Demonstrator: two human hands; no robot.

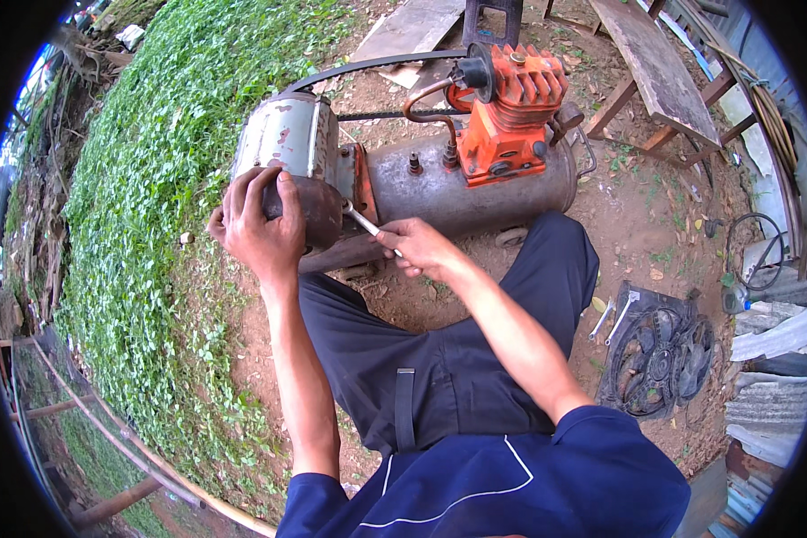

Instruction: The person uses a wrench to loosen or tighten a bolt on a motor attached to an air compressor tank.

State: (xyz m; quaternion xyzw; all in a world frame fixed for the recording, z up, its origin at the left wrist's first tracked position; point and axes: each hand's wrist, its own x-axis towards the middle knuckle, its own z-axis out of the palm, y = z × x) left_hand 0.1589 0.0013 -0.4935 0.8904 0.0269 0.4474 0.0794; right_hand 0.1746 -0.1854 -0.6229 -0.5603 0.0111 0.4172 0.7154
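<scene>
An old air compressor lies on the ground before me: a grey tank (475, 184), an orange pump head (511, 112) on top and a grey electric motor (287, 134) at the left, joined by a black belt (368, 65). My left hand (260, 224) rests spread over the motor's rusty brown end cap (318, 208). My right hand (421, 247) grips a silver wrench (360, 218), whose head sits at the motor's base beside the end cap. My dark trouser legs stretch out below the tank.
Green ground cover (152, 224) fills the left side. A black fan guard (659, 354) with two wrenches (611, 318) beside it lies on bare soil at the right. A wooden bench (659, 72), corrugated sheets (771, 394) and a hose coil (753, 247) stand further right.
</scene>
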